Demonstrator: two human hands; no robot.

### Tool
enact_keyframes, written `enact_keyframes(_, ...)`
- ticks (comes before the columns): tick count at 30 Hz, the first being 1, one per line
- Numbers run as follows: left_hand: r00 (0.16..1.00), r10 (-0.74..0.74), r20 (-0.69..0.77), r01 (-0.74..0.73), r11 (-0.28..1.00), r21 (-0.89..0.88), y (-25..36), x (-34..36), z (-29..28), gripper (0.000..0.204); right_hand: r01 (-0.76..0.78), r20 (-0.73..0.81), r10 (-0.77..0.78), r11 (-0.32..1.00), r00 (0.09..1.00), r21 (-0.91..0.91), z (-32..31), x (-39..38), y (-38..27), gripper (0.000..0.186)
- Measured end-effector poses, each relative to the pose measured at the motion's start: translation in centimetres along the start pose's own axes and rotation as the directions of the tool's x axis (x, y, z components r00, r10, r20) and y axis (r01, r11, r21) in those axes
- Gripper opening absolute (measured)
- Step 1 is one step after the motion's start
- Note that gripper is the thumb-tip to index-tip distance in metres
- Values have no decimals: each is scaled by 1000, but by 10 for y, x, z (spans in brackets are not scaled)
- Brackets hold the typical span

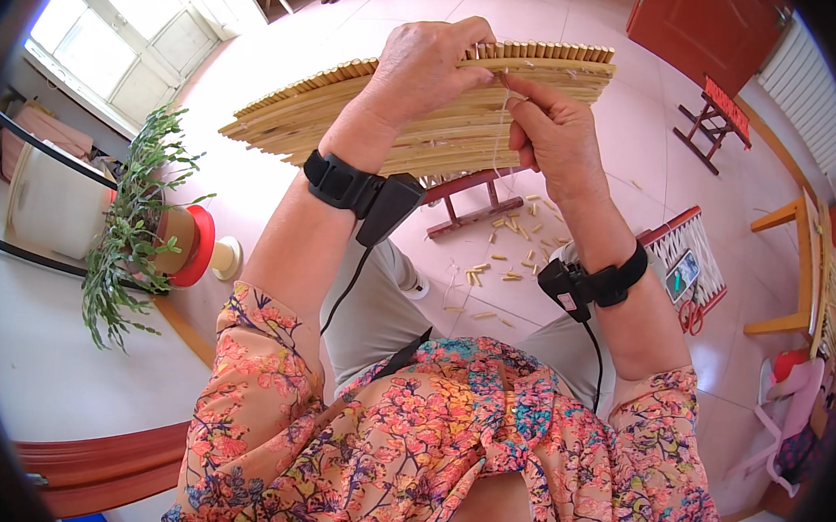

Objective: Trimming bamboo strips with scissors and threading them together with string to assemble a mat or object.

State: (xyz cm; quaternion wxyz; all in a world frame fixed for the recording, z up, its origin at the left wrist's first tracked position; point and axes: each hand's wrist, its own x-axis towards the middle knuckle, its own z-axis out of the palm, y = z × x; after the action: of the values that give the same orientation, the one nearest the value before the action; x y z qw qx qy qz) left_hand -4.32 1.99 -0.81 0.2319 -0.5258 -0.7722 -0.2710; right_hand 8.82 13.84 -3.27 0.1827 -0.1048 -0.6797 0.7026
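Observation:
A panel of pale yellow reed stalks, set side by side with their cut ends along the top edge, is held up in front of me. My left hand is closed over that top edge, thumb on the near face and fingers bent over the far side. Just right of it, my right hand pinches a thin white thread close against the stalks. The thread hangs in a loop below the fingertips. Whether a needle is in the pinch is too small to make out.
Short cut stalk pieces lie scattered on the pink tiled floor. A dark red wooden stand is under the panel. To the right, a corded stool carries a phone and red scissors. A potted plant stands at left.

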Motion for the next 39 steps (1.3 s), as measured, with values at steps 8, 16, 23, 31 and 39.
enact_keyframes(8,1000,2,4,-2,1000,-9,-1,0,1,26,-1,-10,1,1000,1000,-10,2,-5,-1,29)
enact_keyframes(16,1000,-16,8,16,1000,-6,2,2,1,28,-13,-26,13,1000,1000,11,1,-3,-2,22)
enact_keyframes(23,999,-45,-26,46,999,29,15,-10,0,28,-116,20,115,989,993,90,1,-17,-6,13)
enact_keyframes(31,993,28,-115,-29,1000,-10,66,-55,1,21,-219,91,210,970,974,109,-11,-71,18,12)
enact_keyframes(39,992,99,-79,-99,995,4,95,-101,9,18,-212,117,211,977,970,-6,-19,-116,48,11)
